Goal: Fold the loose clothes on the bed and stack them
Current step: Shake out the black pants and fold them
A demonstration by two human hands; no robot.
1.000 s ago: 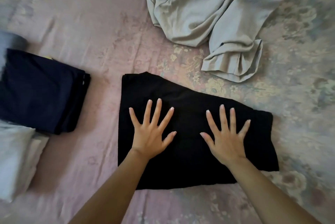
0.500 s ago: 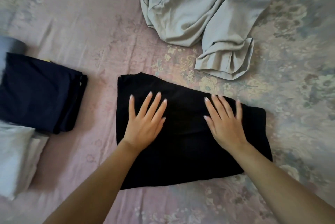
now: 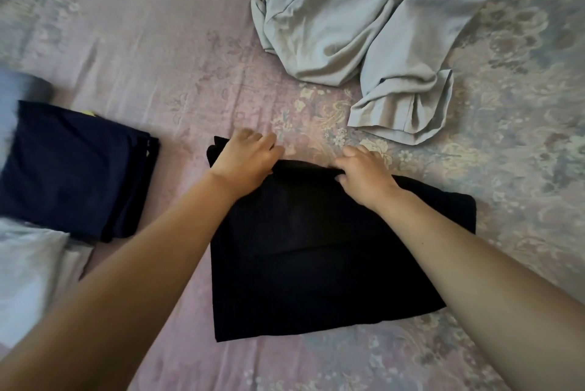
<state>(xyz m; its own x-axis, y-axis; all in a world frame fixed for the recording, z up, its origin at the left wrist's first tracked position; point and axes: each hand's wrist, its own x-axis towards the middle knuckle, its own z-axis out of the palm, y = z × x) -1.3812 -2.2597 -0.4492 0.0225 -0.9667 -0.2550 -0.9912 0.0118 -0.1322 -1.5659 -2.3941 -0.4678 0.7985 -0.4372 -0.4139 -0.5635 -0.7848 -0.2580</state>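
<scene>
Seen from the head camera, a person leans over a bed (image 3: 152,42) covered in a pale pink and blue floral sheet, both bare forearms reaching forward to a black folded garment (image 3: 316,257) that lies flat in the middle of the bed. The left hand (image 3: 245,158) grips the garment's far edge near its far left corner, fingers curled over the fabric. The right hand (image 3: 364,173) grips the same far edge just to the right, knuckles up, with a short ridge of black cloth bunched between the two hands. Beyond the hands, toward the far right of the bed, a loose light grey garment (image 3: 357,20) lies crumpled and unfolded, one hemmed end (image 3: 402,115) trailing toward the black piece but apart from it. On the left side of the bed sits a folded dark navy garment (image 3: 72,169), its layered edges facing the black one, with a sliver of yellow showing at its far edge. A white folded cloth (image 3: 31,270) lies partly beneath the navy piece at the near left, blurred at the frame's edge.
</scene>
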